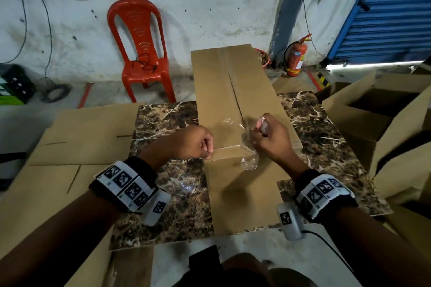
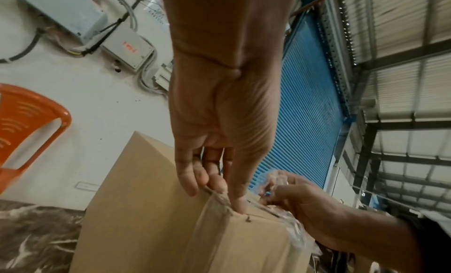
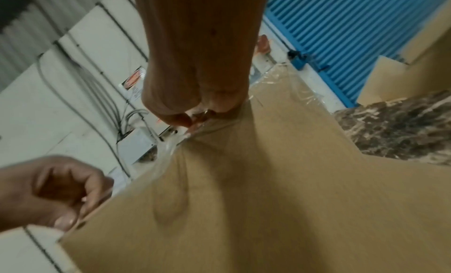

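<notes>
A long brown cardboard box (image 1: 233, 91) lies on the marble table (image 1: 168, 128) and reaches away from me. A strip of clear tape (image 1: 233, 149) runs across the box's near top edge between my hands. My left hand (image 1: 209, 150) pinches the strip's left end at the box's corner; the left wrist view shows the fingertips (image 2: 240, 204) pressed on that edge. My right hand (image 1: 259, 133) is curled round crumpled clear tape (image 1: 250, 161) at the box's right side, and the same fist (image 3: 192, 120) bunches the film in the right wrist view. Whether a roll sits inside the fist is hidden.
Flat cardboard sheets (image 1: 81, 135) lie to the left of the table. Open cardboard boxes (image 1: 373, 109) crowd the right side. A red plastic chair (image 1: 142, 53) and a fire extinguisher (image 1: 295, 58) stand by the far wall, next to a blue shutter (image 1: 384, 18).
</notes>
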Demonstrator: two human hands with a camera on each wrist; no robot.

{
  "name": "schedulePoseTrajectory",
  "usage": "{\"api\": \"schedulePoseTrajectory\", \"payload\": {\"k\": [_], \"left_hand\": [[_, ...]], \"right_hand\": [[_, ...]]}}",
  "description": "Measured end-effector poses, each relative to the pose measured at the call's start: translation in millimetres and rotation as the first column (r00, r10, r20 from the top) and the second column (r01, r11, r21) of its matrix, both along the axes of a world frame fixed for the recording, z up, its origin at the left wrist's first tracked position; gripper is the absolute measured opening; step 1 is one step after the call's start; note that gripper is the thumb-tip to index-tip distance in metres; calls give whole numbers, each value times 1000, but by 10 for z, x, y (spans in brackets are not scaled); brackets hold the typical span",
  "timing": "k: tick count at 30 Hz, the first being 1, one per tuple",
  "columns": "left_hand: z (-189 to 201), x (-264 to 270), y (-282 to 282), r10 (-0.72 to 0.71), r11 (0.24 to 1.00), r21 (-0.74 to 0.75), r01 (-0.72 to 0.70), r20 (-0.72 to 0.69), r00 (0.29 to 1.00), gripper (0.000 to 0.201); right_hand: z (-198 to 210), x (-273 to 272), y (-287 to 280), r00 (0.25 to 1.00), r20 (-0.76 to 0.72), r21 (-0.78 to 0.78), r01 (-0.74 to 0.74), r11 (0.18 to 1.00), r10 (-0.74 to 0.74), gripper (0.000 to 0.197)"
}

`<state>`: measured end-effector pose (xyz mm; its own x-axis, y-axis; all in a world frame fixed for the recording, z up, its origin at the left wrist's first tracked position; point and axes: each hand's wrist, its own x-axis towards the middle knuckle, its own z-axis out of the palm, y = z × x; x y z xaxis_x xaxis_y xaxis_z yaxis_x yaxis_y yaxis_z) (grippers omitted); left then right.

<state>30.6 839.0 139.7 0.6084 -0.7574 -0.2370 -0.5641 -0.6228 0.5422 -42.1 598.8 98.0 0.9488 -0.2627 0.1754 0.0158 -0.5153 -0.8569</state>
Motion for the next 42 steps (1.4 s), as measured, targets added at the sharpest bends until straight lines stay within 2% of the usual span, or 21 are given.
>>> {"api": "schedulePoseTrajectory", "payload": {"k": [2, 4, 7, 10, 12, 15, 18, 21, 24, 27, 29, 30, 32, 34, 36, 37, 38, 40, 42], "left_hand": [[27, -72, 10, -31, 999, -20, 33, 97, 995, 11], [49, -117, 38, -47, 998, -31, 52, 140, 989, 10], [37, -186, 82, -77, 995, -53, 86, 149, 986, 13], [-2, -264, 71, -62, 997, -46, 70, 155, 986, 13], [-2, -313, 62, -2, 999, -36, 7, 146, 989, 12], [-28, -454, 35, 96, 995, -10, -97, 227, 969, 15], [-114, -656, -97, 222, 965, 60, -256, 332, 916, 13], [-177, -830, -288, 346, 904, 89, -418, 424, 837, 14], [-218, -930, -357, 463, 845, 61, -531, 411, 785, 16], [-234, -1030, -392, 535, 825, -23, -565, 358, 766, 12], [-269, -1117, -432, 602, 782, -81, -619, 360, 713, 7], [-297, -1176, -456, 612, 766, -95, -636, 413, 675, 7], [-396, -1346, -513, 537, 780, -74, -622, 590, 603, 12], [-513, -1540, -653, 459, 814, -58, -578, 675, 578, 16], [-570, -1677, -919, 503, 832, -157, -532, 618, 604, 16], [-519, -1694, -1054, 571, 812, -237, -533, 512, 642, 12], [-446, -1654, -1151, 640, 769, -325, -551, 380, 668, 6], [-304, -1455, -1219, 748, 634, -448, -631, 145, 648, 7], [-204, -1227, -1126, 787, 550, -501, -668, 44, 615, 7]], "right_hand": [[-73, -27, 57, 995, 52, -219, -69, 973, 82, 12], [-132, -57, 98, 983, 75, -405, -123, 906, 167, 22], [-159, -55, 96, 962, 111, -526, -155, 836, 248, 31], [-165, -50, 56, 957, 124, -538, -158, 828, 264, 26], [-165, -39, 45, 961, 90, -546, -173, 820, 263, 29], [-185, -25, 42, 962, 74, -558, -179, 811, 263, 30], [-192, -16, 22, 963, 52, -539, -195, 819, 263, 29], [-208, -33, -31, 947, 52, -511, -248, 823, 318, 29], [-219, -79, -88, 918, 93, -507, -290, 812, 386, 29], [-242, -85, -150, 879, 94, -531, -353, 770, 468, 36], [-256, -60, -185, 846, 95, -530, -403, 746, 525, 41], [-262, -47, -194, 835, 94, -519, -424, 742, 542, 43], [-267, -37, -196, 823, 97, -509, -442, 738, 560, 43], [-268, -43, -188, 816, 98, -508, -451, 734, 570, 40], [-277, -39, -198, 801, 112, -489, -470, 735, 588, 37], [-283, -31, -209, 793, 124, -454, -489, 745, 597, 35], [-279, -24, -222, 789, 145, -390, -509, 767, 598, 33], [-235, -27, -254, 815, 194, -181, -516, 837, 545, 34], [-187, -44, -275, 883, 220, 16, -429, 903, 416, 40]]}}
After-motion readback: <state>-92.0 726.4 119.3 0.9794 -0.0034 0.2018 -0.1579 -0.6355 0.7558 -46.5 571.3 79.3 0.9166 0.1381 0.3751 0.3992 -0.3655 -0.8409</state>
